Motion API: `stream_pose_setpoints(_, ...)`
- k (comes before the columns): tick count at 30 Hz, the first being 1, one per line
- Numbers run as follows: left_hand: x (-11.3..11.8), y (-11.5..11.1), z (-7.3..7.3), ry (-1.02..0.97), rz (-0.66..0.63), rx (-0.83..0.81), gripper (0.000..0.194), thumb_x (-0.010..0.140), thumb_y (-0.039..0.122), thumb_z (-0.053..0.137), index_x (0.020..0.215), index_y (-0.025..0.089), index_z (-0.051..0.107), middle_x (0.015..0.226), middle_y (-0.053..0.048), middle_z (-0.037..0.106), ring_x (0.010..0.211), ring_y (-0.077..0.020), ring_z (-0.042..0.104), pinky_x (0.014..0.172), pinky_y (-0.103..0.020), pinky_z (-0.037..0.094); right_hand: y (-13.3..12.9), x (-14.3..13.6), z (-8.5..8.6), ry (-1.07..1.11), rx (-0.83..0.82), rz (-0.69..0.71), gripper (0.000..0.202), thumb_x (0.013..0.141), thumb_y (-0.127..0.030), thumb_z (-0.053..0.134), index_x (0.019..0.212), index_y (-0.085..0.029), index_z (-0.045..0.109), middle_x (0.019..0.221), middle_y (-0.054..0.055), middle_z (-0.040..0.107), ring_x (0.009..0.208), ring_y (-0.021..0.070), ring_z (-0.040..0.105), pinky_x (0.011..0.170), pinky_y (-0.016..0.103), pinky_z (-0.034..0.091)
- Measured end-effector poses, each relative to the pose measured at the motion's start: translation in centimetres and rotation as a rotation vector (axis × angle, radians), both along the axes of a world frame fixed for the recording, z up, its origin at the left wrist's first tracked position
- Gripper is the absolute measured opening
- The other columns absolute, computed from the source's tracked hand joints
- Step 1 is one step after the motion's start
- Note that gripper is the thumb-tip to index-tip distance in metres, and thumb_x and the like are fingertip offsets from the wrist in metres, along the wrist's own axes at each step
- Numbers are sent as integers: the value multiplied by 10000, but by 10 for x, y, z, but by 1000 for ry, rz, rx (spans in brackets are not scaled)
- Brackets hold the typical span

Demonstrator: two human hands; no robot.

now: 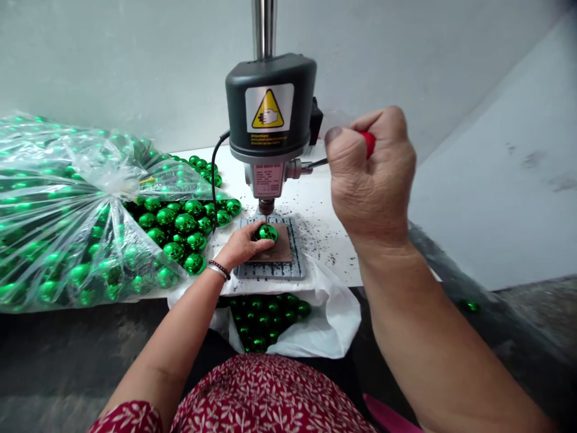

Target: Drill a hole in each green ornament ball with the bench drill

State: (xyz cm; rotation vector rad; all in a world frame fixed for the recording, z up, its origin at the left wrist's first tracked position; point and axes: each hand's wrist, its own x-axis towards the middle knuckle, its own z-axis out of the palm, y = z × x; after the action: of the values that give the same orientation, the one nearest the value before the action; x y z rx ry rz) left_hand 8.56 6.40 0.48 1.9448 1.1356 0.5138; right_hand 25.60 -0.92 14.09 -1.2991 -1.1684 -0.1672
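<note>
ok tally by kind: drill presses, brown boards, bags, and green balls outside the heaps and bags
Drill press: 1
Brown board: 1
Bags: 2 (clear bag, white bag)
Green balls: 2 (held ball in the left hand, stray ball at far right)
Total: 6

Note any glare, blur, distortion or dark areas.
Head view: glare dots the green balls and streaks the plastic bag; lens stretch seems to enlarge the right forearm; top-right corner darkens; fine print on the drill is too soft to read.
</note>
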Motion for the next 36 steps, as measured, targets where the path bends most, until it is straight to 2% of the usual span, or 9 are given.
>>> stream_pose_setpoints(7, -3, 1, -5, -24, -57, 0, 572, 777, 359, 758, 1310, 163, 687, 1121, -56, 776, 1059, -260, 693, 1004, -364, 522, -2, 5, -7, -52, 54, -2, 236, 939, -342, 568, 839, -139, 501, 675, -83, 431, 612, -19, 361, 608, 136, 320)
stream_pose_setpoints(12, -4, 1, -6, -31, -46, 21, 568, 768, 363, 764, 1302, 183, 690, 1152, -52, 765, 1084, -257, 679, 1009, -349, 511, -11, 3, -19, -119, 67, -48, 191, 931, -319, 550, 843, -154, 513, 683, -75, 479, 595, -12, 387, 577, 131, 343)
stream_pose_setpoints(16, -5, 1, -7, -20, -82, 27, 499, 785, 377, 740, 1247, 192, 711, 1069, -23, 761, 1019, -240, 678, 957, -328, 523, -14, 0, -25, -118, 85, -90, 137, 878, -270, 537, 793, -165, 510, 649, -70, 497, 567, 3, 402, 572, 160, 376)
stream_pose_setpoints(21, -5, 3, -15, -32, -69, 53, 467, 783, 396, 742, 1208, 204, 723, 1058, -21, 760, 1053, -247, 667, 965, -324, 519, -14, -3, -33, -93, 109, -103, 118, 831, -278, 523, 768, -191, 474, 659, -46, 512, 582, 40, 459, 579, 206, 409)
stream_pose_setpoints(27, -5, 4, -21, -40, -68, 74, 453, 784, 402, 742, 1194, 212, 720, 1059, -22, 758, 1063, -250, 670, 978, -330, 512, -18, -8, -52, -99, 111, -145, 106, 884, -290, 515, 816, -221, 473, 719, -18, 516, 639, 77, 496, 604, 235, 445)
stream_pose_setpoints(36, -3, 2, -17, -38, -75, 84, 448, 788, 388, 738, 1190, 192, 715, 1052, -42, 756, 1011, -251, 670, 969, -358, 512, -17, -11, -78, -102, 183, -148, 76, 900, -270, 539, 852, -215, 515, 772, -6, 554, 669, 73, 522, 626, 223, 458)
